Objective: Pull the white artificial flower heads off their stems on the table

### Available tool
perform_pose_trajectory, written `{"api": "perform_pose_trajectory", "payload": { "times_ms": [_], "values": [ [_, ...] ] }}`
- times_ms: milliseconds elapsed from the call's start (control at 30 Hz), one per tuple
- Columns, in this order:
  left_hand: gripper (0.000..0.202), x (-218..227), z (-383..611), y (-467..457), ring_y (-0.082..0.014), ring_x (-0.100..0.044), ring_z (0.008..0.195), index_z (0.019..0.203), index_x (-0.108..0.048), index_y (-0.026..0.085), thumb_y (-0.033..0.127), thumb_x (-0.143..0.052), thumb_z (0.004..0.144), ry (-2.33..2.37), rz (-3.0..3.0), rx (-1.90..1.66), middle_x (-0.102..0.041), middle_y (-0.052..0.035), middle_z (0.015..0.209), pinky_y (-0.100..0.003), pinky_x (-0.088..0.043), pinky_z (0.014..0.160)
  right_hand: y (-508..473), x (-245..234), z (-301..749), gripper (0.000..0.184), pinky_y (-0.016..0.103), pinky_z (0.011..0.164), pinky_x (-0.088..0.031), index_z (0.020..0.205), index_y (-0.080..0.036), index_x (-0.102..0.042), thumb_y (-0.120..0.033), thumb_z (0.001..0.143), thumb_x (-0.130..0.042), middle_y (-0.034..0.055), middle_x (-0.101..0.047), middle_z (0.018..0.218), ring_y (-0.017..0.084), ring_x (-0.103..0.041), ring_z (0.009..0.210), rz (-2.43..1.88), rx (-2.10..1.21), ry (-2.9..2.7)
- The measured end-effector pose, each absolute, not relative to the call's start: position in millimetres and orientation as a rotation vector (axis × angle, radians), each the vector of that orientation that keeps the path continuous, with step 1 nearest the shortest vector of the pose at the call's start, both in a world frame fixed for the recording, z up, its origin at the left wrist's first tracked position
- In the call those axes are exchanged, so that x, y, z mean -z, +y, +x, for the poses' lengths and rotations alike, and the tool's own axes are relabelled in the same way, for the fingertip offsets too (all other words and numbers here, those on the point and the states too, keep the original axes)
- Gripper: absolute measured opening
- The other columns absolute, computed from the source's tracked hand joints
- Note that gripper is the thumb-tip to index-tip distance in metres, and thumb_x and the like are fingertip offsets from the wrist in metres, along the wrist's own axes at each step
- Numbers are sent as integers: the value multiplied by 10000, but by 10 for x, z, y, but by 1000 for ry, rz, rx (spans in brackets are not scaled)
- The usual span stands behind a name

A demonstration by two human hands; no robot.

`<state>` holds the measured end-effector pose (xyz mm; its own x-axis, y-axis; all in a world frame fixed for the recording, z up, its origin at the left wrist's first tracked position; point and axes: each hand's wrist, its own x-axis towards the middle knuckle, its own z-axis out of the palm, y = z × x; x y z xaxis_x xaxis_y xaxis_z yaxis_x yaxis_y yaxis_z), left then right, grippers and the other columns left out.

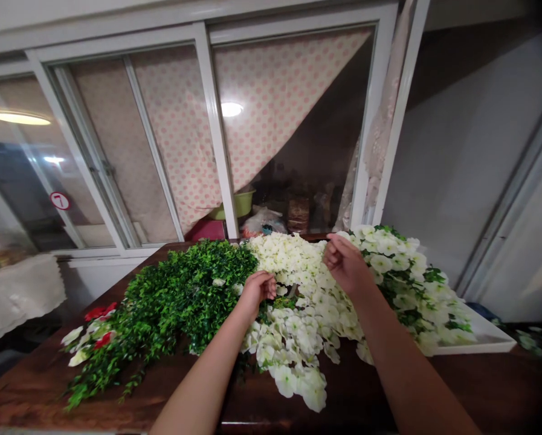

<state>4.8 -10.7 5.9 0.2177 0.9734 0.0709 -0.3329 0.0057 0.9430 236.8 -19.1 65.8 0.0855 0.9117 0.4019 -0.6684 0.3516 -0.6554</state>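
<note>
A heap of white artificial flowers [298,314] lies across a dark wooden table [35,386]. My left hand [258,289] is curled closed down among the white blooms, at the edge of a pile of green leafy garland [180,296]. My right hand [345,263] is raised a little above the flowers with its fingers pinched together; what they hold is too small to name. More white flowers with green leaves [402,272] spread to the right of that hand.
Red and white flowers [93,320] lie at the left end of the greenery. A white flat tray [488,338] sits under the right flowers. Sliding windows with a dotted curtain [261,103] stand behind the table. A cloth-covered surface [17,290] is at far left.
</note>
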Motion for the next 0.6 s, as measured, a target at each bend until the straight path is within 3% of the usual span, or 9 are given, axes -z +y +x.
{"api": "perform_pose_trajectory", "payload": {
  "times_ms": [133, 233, 367, 600],
  "values": [
    [176, -73, 32, -102, -119, -520, 441, 631, -591, 144, 302, -665, 659, 801, 1063, -1247, -558, 2, 529, -241, -386, 470, -90, -374, 2096, 146, 236, 470, -422, 826, -185, -674, -312, 755, -678, 1, -616, 652, 120, -534, 502, -950, -905, -1389],
    [173, -98, 22, -112, -117, -518, 447, 644, -615, 135, 299, -665, 665, 794, 1070, -1265, -563, -4, 536, -241, -390, 479, 15, -75, 1940, 139, 299, 700, -478, 856, -186, -705, -216, 725, -672, 63, -681, 819, 192, -622, 744, -1278, -457, -1720],
    [183, -118, 5, -105, -119, -517, 456, 669, -661, 122, 304, -665, 674, 857, 1122, -1305, -590, -23, 554, -238, -390, 484, 114, 246, 1808, 259, 311, 893, -425, 943, -180, -722, -94, 743, -582, 100, -699, 979, 220, -622, 946, -1354, -221, -2044],
    [180, -147, -16, -115, -126, -534, 489, 745, -690, 130, 295, -650, 683, 911, 1130, -1388, -647, -43, 622, -233, -388, 493, 151, 411, 1751, 359, 311, 969, -347, 945, -243, -742, -52, 758, -503, 43, -703, 1067, 192, -603, 1041, -1300, -206, -2272]
  ]
}}
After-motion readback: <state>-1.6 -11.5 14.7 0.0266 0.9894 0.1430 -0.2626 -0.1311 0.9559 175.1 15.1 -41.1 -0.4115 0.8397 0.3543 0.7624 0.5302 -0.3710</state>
